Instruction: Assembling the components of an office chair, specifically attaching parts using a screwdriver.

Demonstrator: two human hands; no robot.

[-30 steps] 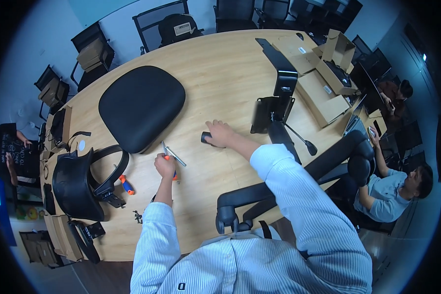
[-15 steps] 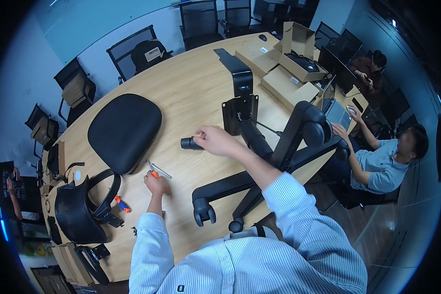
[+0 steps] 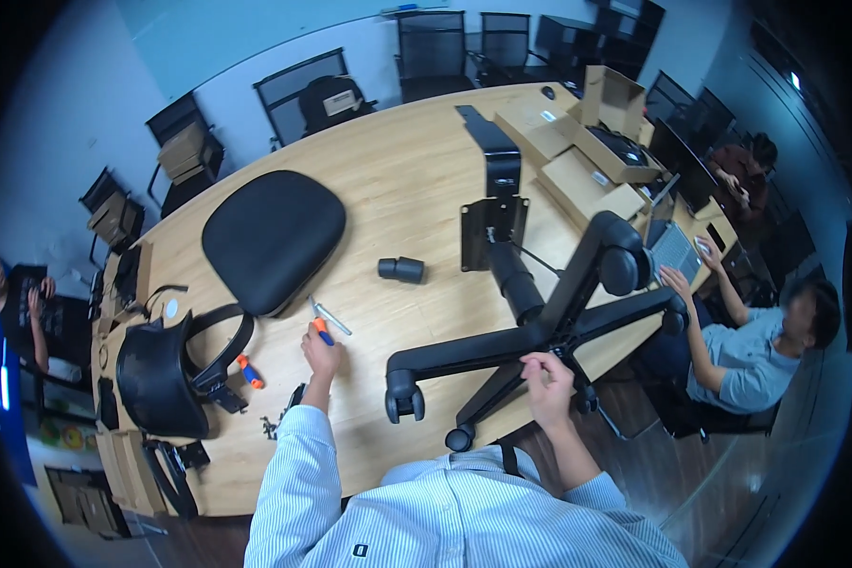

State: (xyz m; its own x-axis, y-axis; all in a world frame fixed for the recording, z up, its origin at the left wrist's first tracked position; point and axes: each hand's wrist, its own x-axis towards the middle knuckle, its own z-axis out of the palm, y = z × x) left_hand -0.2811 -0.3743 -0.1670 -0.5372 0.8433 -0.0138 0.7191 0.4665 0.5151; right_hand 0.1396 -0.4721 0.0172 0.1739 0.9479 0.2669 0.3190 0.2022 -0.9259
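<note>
My left hand (image 3: 322,353) is closed around an orange-and-blue-handled tool (image 3: 323,331), low over the table. A thin silver metal piece (image 3: 333,320) lies just past its end. My right hand (image 3: 547,386) has its fingers curled, close beside the hub of a black five-legged chair base (image 3: 464,348) with casters; whether anything is in the fingers is hidden. The base lies on its side, its black gas-lift column (image 3: 518,284) joined to a metal mounting plate (image 3: 479,241) and a bent black bracket (image 3: 502,161). A short black stepped cylinder (image 3: 401,270) rests on the table.
A black seat cushion (image 3: 275,241) lies at left, near a black chair backrest (image 3: 164,379) and an orange-and-blue screwdriver handle (image 3: 249,372). Cardboard boxes (image 3: 568,180) and a laptop (image 3: 670,251) occupy the right. One person (image 3: 743,355) sits there; others are farther off.
My right hand has left the black cylinder and moved right and nearer, to the chair base. The cylinder stays on the table. My left hand keeps the tool. The whole view has shifted slightly.
</note>
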